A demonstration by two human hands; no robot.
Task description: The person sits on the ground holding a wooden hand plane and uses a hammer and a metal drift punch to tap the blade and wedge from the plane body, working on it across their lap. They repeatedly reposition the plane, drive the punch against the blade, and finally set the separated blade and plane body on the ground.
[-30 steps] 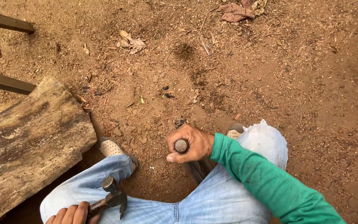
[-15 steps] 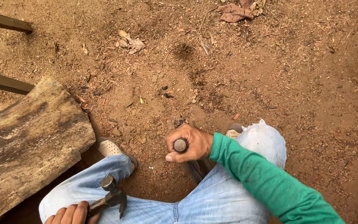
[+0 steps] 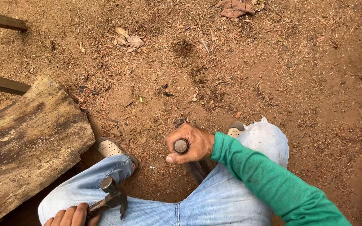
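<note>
Hands: R (image 3: 191, 143) fisted round upright metal rod (image 3: 181, 146), L (image 3: 70, 216) gripping hammer (image 3: 110, 200).

Outdoor spot, bare reddish-brown dirt ground (image 3: 298, 75) strewn with sawdust and wood chips. Dry leaves (image 3: 130, 41) upper left, more dead leaves (image 3: 235, 7) at top edge. Weathered log slab (image 3: 26, 146) lying at left. Two dark wooden beams (image 3: 3, 20) jutting in from left edge. Soft, even daylight, no hard shadows.
</note>
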